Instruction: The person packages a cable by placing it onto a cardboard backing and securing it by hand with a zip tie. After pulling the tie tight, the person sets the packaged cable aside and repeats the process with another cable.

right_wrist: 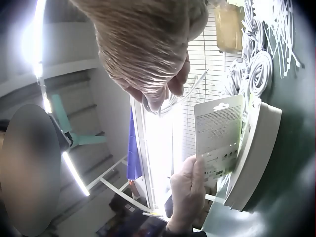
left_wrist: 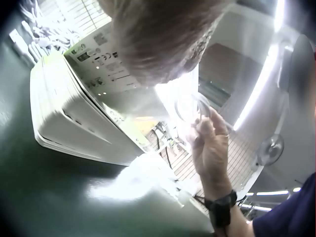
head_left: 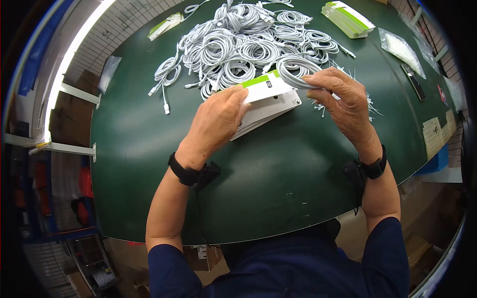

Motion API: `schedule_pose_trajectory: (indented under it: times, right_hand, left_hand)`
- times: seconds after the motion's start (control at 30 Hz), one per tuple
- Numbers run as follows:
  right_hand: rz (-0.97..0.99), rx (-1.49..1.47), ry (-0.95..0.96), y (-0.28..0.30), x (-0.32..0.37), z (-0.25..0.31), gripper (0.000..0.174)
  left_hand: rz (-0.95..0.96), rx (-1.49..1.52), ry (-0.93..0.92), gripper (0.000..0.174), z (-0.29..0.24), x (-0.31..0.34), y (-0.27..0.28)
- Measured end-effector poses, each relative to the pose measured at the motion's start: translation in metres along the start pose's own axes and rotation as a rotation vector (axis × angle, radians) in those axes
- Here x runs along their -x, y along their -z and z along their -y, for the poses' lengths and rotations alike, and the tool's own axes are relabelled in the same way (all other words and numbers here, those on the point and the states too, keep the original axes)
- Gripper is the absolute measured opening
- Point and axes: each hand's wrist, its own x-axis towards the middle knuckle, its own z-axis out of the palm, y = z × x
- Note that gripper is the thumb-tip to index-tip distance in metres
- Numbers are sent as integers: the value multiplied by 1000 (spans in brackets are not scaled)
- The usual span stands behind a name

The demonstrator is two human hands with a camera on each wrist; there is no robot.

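At the far left of the green table [head_left: 149, 154], one clear plastic bag [head_left: 109, 73] lies near the edge. Right of it sits one small stack of green-and-white cards [head_left: 165, 26]. Then comes a heap of gray coiled cables [head_left: 238, 42]; the coils overlap too much to count, and two white connectors stick out at its left side.

The left hand [head_left: 218, 116] pinches one green-and-white packaging card [head_left: 266, 88] between thumb and fingers, above one stack of white cards [head_left: 268, 111] whose number cannot be told; hand and card hide part of it. The right hand [head_left: 343, 97] pinches one coiled gray cable [head_left: 293, 68] between thumb and fingertips, in the air at the card's right end; whether they touch is unclear.

Loose white cable ties [head_left: 371, 104], uncountable, lie partly behind that hand. Farther right are one larger green-and-white card stack [head_left: 348, 20], one bag of white ties [head_left: 401, 49], one dark elongated object [head_left: 413, 82] and printed paper [head_left: 437, 134] by the right edge. Green tabletop stretches from the white stack to the near edge, between the forearms.
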Motion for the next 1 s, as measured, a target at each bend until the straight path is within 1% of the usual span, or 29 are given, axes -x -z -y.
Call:
schedule_pose_trajectory:
  times: [0.07,0.17,0.2,0.27,0.33,0.37,0.43,0.5,0.53,0.63,0.67,0.77,0.8,0.87,0.93,1.0]
  right_hand:
    - [-47,-7,28,2,-2,3,32]
    - [-128,-32,58,6,-5,16,32]
    - [-147,-35,66,7,-6,21,32]
    - [-142,-38,86,8,-6,31,33]
    - [-94,-35,106,5,-4,44,33]
    - [-55,-77,100,-3,-3,53,36]
    - [105,-144,52,-20,11,62,42]
    - [200,-143,58,-37,23,59,44]
    - [247,-110,35,-42,28,59,43]
    - [230,-65,51,-51,34,53,42]
    - [177,-63,46,-54,32,53,35]
    - [74,-75,91,-61,31,45,38]
    - [63,-75,103,-62,30,41,41]
    - [39,-47,130,-64,29,38,41]
    - [15,-37,142,-66,26,36,42]
    - [-3,-49,135,-68,25,36,43]
  left_hand:
    - [-83,-101,-56,26,2,-1,2]
    - [-236,-207,-174,21,-16,0,23]
    - [-238,-228,-184,21,-28,5,33]
    - [-212,-264,-176,22,-59,21,52]
    - [-165,-245,-158,22,-81,42,51]
    - [-132,-211,-146,22,-91,52,48]
    - [-63,-147,-109,21,-100,63,38]
    - [22,-83,-62,21,-102,72,25]
    - [-28,-80,-52,18,-101,70,22]
    - [-42,-44,-41,16,-92,69,16]
    - [-25,-40,-25,17,-89,69,16]
    - [-80,29,-7,20,-82,65,15]
    - [-111,74,6,25,-82,64,16]
    - [-265,-20,-50,29,-84,60,22]
    - [-367,9,-65,31,-86,61,27]
    - [-413,165,-25,34,-99,79,34]
